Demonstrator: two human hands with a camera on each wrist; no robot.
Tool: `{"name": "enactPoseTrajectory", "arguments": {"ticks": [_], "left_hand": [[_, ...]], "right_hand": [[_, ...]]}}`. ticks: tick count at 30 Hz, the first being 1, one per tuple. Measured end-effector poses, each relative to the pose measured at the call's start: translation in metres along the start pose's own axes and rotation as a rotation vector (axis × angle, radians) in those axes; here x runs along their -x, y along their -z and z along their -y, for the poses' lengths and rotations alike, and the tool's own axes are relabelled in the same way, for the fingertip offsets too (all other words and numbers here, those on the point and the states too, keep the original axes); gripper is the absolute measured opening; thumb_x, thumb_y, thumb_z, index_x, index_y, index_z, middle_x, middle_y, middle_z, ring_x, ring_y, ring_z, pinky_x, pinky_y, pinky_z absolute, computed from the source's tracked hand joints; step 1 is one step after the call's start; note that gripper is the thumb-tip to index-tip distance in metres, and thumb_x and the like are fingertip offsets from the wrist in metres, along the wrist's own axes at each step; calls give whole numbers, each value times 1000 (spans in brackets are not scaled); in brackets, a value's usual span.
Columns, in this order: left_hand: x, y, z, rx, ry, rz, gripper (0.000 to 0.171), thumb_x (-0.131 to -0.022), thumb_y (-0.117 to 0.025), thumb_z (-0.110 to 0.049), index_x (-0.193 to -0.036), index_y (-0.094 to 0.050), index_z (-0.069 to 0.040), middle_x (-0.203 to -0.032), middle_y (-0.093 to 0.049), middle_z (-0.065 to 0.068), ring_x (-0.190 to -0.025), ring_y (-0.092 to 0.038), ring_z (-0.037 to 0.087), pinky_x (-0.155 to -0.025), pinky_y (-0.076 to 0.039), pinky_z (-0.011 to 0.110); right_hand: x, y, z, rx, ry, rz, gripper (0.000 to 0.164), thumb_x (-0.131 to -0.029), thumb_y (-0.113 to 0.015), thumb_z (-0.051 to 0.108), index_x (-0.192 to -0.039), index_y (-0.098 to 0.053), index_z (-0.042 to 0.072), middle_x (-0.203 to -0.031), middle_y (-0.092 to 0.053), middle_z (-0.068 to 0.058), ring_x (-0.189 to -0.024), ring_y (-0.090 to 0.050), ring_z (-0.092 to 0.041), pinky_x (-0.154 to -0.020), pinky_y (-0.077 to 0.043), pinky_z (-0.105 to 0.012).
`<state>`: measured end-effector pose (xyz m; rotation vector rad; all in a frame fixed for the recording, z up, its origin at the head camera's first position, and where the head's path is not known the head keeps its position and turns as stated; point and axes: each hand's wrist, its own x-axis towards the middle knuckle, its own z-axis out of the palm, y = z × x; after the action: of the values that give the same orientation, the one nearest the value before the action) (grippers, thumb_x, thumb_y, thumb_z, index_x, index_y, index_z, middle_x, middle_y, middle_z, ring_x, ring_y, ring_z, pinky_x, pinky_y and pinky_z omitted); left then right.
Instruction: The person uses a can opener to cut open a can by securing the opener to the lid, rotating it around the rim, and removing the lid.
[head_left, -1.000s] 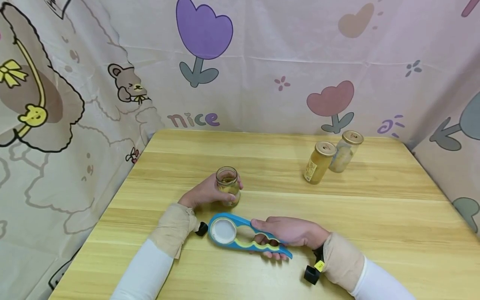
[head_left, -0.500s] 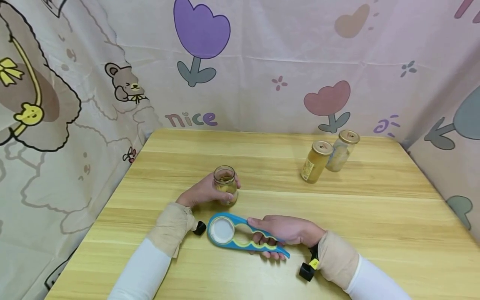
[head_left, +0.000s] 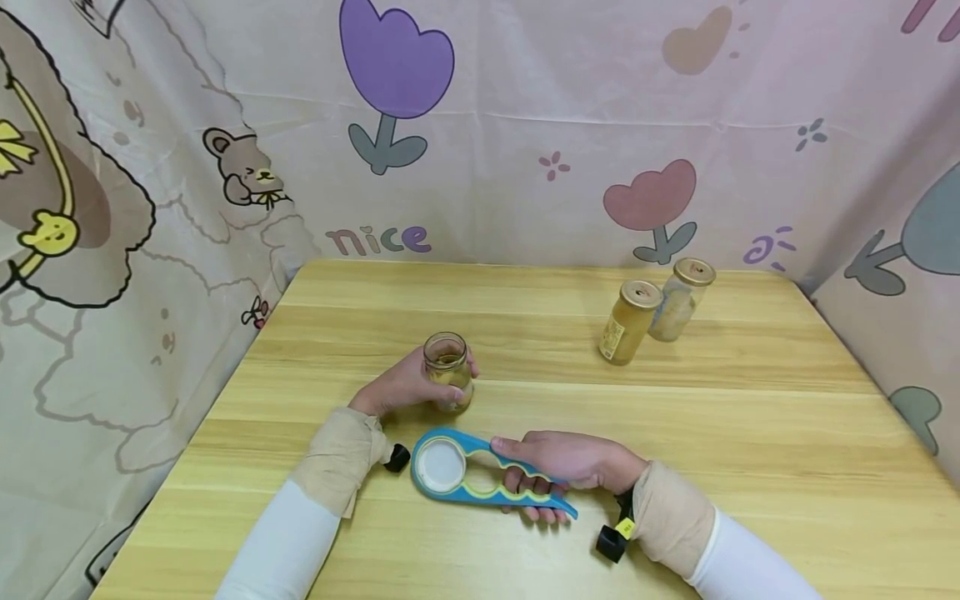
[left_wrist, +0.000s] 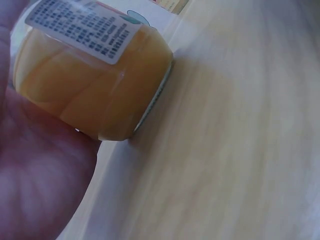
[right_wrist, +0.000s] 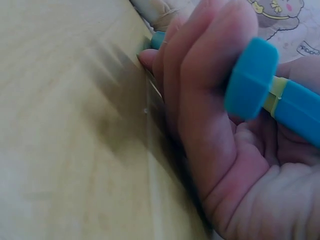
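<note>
1. While the front lidded jar point(head_left: 630, 323) hides part of the rear lidded jar point(head_left: 681, 302) in the head view, both stand at the right back, well apart from the blue tool point(head_left: 480, 500).
2. Near the round end of this tool, a small black box point(head_left: 397, 457) sits beside a beige wrist wrap point(head_left: 337, 450).
3. The left hand point(head_left: 401, 383) is stretched forward, its grip curled around the open-mouthed jar point(head_left: 448, 375), which is about upright, farther back than the tool; the thumb crosses the glass in front.
4. The right hand point(head_left: 581, 461) has its thumb along the upper handle; this grip is closed around both tool handles.
5. The table point(head_left: 465, 558) shows pale wood grain, and behind it hangs a printed cloth point(head_left: 510, 67) with a purple tulip and the word "nice".
</note>
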<state>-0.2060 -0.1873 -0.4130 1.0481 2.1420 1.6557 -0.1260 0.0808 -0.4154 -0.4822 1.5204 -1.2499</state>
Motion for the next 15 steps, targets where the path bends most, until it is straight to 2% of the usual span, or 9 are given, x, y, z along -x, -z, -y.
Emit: {"name": "enactPoseTrajectory", "arguments": {"ticks": [10, 15], "left_hand": [[1, 1, 9, -3, -10, 2, 38, -80, -76, -7, -113, -56, -8, -107, -62, 9, -112, -53, 23, -106, -31, 44], [0, 2, 8, -8, -8, 4, 37, -80, -76, -8, -112, -57, -8, -108, -62, 9, -111, -53, 22, -106, -31, 44]], "right_hand": [[-1, 2, -2, -15, 24, 54, 69, -98, -33, 60, -85, -63, -1, -65, -63, -14, -47, -59, -18, -41, -49, -31], [0, 3, -1, -2, 40, 101, 63, -98, -45, 50, -93, -66, -8, -65, -64, -14, -46, -57, -16, -41, -49, -29]]}}
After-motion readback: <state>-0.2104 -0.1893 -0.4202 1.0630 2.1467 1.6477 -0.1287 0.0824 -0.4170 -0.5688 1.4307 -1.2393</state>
